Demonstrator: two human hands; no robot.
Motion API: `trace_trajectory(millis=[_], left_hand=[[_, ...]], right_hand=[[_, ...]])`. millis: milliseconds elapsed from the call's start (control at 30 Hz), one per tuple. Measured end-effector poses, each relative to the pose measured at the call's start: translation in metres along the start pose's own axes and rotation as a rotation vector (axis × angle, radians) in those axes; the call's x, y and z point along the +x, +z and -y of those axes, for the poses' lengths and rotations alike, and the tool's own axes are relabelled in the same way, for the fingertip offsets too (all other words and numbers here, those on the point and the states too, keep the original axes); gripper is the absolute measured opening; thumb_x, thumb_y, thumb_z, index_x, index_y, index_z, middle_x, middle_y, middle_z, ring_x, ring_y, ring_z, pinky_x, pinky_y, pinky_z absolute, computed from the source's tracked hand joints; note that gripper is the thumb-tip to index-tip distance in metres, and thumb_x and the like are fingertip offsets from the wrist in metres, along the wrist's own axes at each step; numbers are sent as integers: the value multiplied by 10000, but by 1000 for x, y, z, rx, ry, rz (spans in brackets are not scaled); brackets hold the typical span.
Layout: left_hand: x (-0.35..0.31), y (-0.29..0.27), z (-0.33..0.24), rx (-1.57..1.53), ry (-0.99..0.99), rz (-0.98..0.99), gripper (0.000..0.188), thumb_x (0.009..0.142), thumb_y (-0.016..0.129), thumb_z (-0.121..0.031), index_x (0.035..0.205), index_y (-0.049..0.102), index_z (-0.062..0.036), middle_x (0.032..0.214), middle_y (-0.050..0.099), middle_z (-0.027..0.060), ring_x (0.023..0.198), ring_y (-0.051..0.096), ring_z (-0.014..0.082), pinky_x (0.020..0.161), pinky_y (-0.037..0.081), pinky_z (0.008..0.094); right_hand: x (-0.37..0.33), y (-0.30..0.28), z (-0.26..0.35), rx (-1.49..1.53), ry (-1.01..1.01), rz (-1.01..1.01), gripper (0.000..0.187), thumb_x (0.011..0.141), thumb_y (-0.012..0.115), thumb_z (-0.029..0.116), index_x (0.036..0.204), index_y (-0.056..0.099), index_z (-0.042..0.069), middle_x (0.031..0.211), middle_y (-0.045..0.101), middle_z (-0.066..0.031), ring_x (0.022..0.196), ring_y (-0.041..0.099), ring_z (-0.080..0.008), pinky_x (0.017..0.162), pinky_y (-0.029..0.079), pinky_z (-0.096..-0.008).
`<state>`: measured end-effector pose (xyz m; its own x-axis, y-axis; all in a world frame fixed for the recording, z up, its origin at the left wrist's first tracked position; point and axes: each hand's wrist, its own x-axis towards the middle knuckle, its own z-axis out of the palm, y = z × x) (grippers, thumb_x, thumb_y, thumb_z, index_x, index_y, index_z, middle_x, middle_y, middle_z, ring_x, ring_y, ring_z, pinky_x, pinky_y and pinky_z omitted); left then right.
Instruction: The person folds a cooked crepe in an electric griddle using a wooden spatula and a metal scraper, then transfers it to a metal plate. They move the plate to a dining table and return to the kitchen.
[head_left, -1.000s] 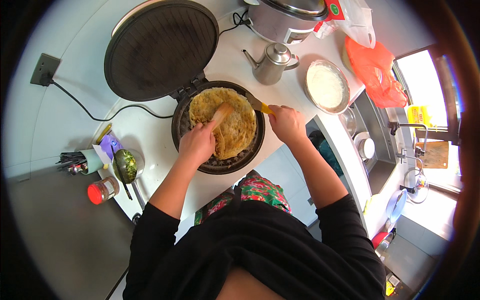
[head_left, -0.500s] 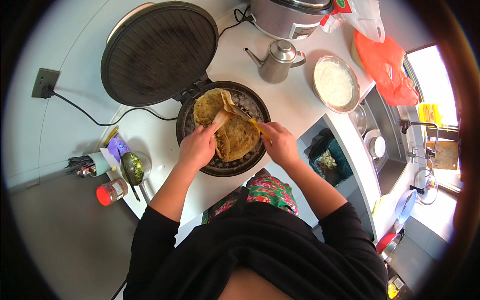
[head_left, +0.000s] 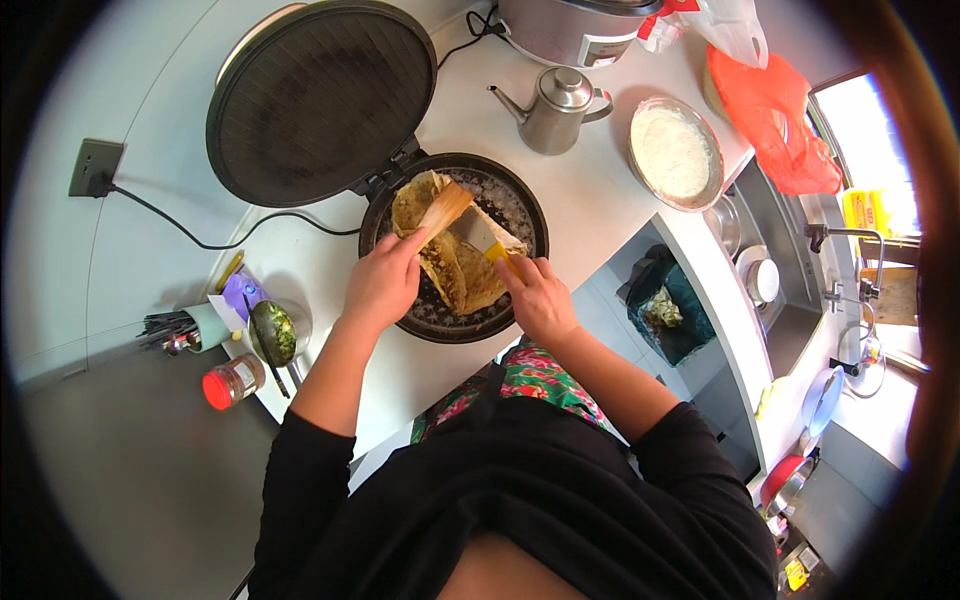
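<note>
Left hand (head_left: 384, 285) is closed around a wooden spatula (head_left: 446, 210), flat blade angled up and to the right over the bread. Right hand (head_left: 543, 302) grips the yellow handle of a metal scraper (head_left: 476, 234), blade pointing up and left. Hands are on opposite sides of the food, apart from each other; the tool blades sit close together, crossing the bread (can't tell if they touch).

Flatbread (head_left: 470, 285) is in the round lower plate (head_left: 492, 186) of an open griddle. It's browned, creased and partly folded, with a paler edge showing by the scraper. It leaves the plate's upper right bare. Can't tell how far the scraper goes under it.

Griddle lid (head_left: 320, 105) stands tilted back on its hinge, up and left of the plate. All on a white counter (head_left: 595, 200).

Nearby: metal kettle (head_left: 557, 118) just beyond the plate, spout to the left; right of that, a bowl (head_left: 717, 178) of white powder and a red plastic bag (head_left: 775, 120). Left side: pan with chopped green filling (head_left: 284, 335), and a red-lidded jar (head_left: 238, 381) lying tilted near it.
</note>
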<state>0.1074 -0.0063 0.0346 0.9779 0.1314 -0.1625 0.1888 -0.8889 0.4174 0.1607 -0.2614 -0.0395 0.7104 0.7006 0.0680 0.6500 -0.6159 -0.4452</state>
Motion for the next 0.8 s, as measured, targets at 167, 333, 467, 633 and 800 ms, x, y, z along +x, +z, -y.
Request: trace_trajectory(millis=[167, 333, 467, 633, 800], left_hand=[[-4, 30, 10, 139, -101, 89, 431, 966, 544, -160, 1397, 531, -170, 1043, 610, 124, 837, 660, 356, 716, 542, 475], [-5, 37, 15, 163, -86, 91, 450, 959, 548, -161, 1407, 505, -177, 1061, 608, 114, 796, 672, 351, 678, 544, 479], [-10, 34, 10, 167, -50, 50, 470, 949, 554, -142, 1412, 491, -179, 1039, 597, 118, 784, 670, 356, 672, 546, 477], [-33, 36, -2, 128, -21, 134, 497, 935, 556, -120, 1422, 474, -175, 1028, 589, 119, 764, 670, 356, 655, 543, 485], [-35, 45, -1, 159, -99, 160, 451, 982, 532, -163, 1429, 490, -202, 1040, 583, 119, 738, 657, 362, 626, 522, 491]], right_hand=[[-16, -19, -13, -8, 8, -69, 538, 773, 596, 3, 1307, 609, 71, 1295, 590, -86, 1090, 560, -312, 872, 550, -390], [-30, -21, -18, -49, 37, 12, 546, 775, 579, -6, 1316, 613, 63, 1352, 583, -45, 1100, 543, -316, 888, 548, -370], [-30, -16, -19, -72, 11, 25, 545, 784, 565, -3, 1324, 612, 58, 1399, 573, -22, 1090, 540, -314, 896, 542, -359], [-28, -19, -21, -55, -9, -57, 520, 773, 570, -21, 1284, 641, 47, 1365, 612, -35, 1071, 546, -312, 905, 531, -353], [-32, -22, -15, -8, -19, -99, 508, 759, 588, -41, 1255, 660, 42, 1340, 634, -45, 1052, 555, -312, 926, 515, -357]])
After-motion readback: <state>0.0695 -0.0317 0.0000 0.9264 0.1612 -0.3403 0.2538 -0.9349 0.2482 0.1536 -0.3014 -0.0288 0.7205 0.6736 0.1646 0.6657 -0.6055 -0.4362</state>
